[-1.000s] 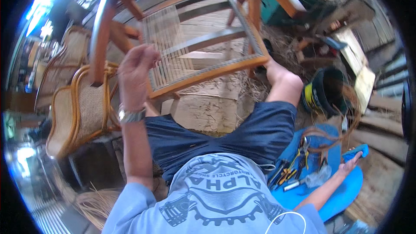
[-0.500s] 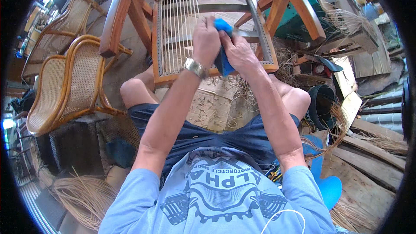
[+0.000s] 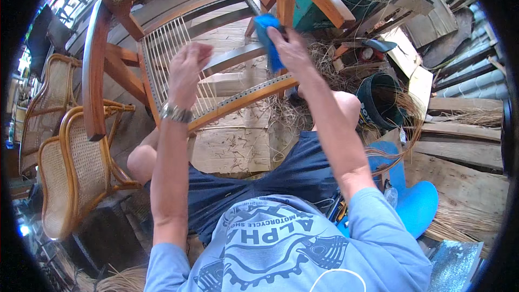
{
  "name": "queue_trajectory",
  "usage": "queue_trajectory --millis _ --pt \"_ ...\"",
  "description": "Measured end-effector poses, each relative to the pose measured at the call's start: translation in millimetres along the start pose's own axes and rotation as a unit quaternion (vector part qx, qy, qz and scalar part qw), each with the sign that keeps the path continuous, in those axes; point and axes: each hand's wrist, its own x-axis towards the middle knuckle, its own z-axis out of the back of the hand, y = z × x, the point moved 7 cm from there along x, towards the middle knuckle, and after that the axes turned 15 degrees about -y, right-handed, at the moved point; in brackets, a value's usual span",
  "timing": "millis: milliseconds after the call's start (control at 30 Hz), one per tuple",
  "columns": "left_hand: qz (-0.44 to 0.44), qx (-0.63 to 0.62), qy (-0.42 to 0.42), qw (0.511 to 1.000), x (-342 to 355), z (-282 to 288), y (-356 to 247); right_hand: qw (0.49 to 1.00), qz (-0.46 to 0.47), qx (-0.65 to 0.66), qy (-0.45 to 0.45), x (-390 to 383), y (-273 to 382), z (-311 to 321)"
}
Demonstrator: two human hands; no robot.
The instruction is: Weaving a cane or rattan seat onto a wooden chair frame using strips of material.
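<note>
A wooden armchair [image 3: 235, 100] stands between my knees, pale strands [image 3: 160, 51] strung over the left part of its perforated seat frame and bare slats across the rest. My left hand [image 3: 186, 73] is over the strands with its fingers curled; I cannot make out what, if anything, is between them. My right hand [image 3: 292, 54], slightly blurred, grips a blue cloth [image 3: 266, 30] above the right side of the seat frame.
Two rattan chairs [image 3: 89, 165] stand at the left. Fibre scraps lie on cardboard [image 3: 227, 148] below the seat. At the right are a dark bucket [image 3: 378, 103], rough planks [image 3: 454, 167] and a blue plastic board [image 3: 416, 205] with tools.
My right hand lifted the blue cloth from low right into the seat area. Both hands met there, then parted: the right went right with the cloth, the left moved left and down.
</note>
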Motion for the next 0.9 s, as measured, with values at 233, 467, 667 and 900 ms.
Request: queue_trajectory --millis 233,467,667,900 --pt "-0.314 0.361 0.077 0.875 -13 40 -87 0.969 0.047 -0.159 -0.185 -21 -37 242" --pt "-0.037 0.184 0.155 0.970 20 50 -85 0.835 -0.079 -0.314 -0.445 -207 -151 514" --pt "-0.095 0.234 0.198 0.947 22 52 -88 0.742 -0.161 -0.507 -0.407 -300 -276 618" --pt "-0.060 0.236 0.104 0.964 -16 36 -116 0.737 -0.071 -0.554 -0.381 -228 -183 523"
